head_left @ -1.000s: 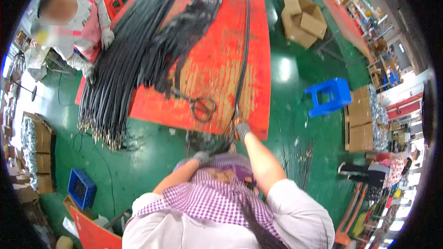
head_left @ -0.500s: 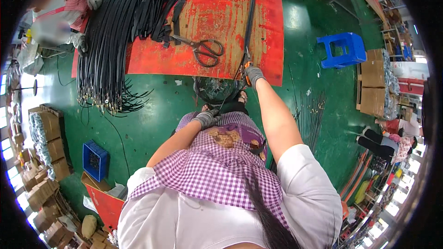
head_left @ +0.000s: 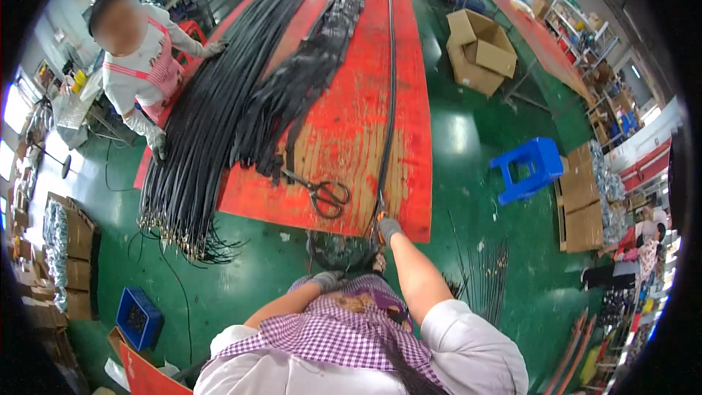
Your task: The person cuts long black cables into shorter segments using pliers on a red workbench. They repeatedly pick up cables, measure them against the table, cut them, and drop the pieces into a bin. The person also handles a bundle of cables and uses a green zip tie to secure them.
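Near the front edge of the red table [head_left: 256,201], my right hand [head_left: 390,230], in a grey glove, is closed round an orange-handled hand tool that looks like pliers [head_left: 379,216]. The tool's metal jaws meet the near end of a long black cable [head_left: 388,132] running up the table's right side. My left hand [head_left: 328,281], also gloved, rests low by my lap with its fingers curled; what they hold, if anything, is too small to make out. Black-handled scissors [head_left: 328,197] lie on the table, left of the pliers.
Black cables [head_left: 212,132] and flat black strips [head_left: 300,88] cover the table's left side. Another person [head_left: 139,58] stands at left with gloved hands on the cables. A blue stool [head_left: 528,168], cartons [head_left: 482,55], a blue crate [head_left: 139,318] and a dark bin [head_left: 340,251] stand around.
The view has tilted up, so more of the table's far end and the other person show. My right hand keeps the pliers at the cable end; my left hand stays by my lap.
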Available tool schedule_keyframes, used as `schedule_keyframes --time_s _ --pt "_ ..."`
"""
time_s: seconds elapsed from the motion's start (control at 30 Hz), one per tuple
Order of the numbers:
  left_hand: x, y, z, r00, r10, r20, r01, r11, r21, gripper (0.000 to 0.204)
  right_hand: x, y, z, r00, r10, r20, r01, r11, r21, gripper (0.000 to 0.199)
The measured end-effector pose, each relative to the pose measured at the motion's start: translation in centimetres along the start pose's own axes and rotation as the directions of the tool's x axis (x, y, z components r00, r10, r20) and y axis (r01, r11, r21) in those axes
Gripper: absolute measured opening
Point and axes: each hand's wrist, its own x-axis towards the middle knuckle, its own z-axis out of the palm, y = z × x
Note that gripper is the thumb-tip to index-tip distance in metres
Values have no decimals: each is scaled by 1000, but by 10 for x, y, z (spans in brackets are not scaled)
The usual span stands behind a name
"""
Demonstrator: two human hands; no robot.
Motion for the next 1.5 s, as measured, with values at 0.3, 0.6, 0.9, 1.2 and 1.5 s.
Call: schedule_keyframes --time_s 0.3,0.6,0.9,1.2,1.5 --pt "9 23 -10 998 46 -36 -46 999 -26 42 21 2 4 995 -89 33 90 781 -618 34" --pt "-9 60 -31 999 -32 -4 32 999 -26 43 -6 -15 -4 988 -128 90 156 756 -636 38" --pt "-3 41 -20 995 10 -102 -11 1000 -8 42 6 -4 1 977 -205 56 188 709 -680 32" --pt "-1 40 -20 994 -36 -107 36 999 -5 42 -3 -14 -8 993 -56 108 112 777 -620 33" --pt "5 43 -19 999 -27 -43 25 999 -42 45 66 46 8 980 -194 -37 136 800 -585 36"
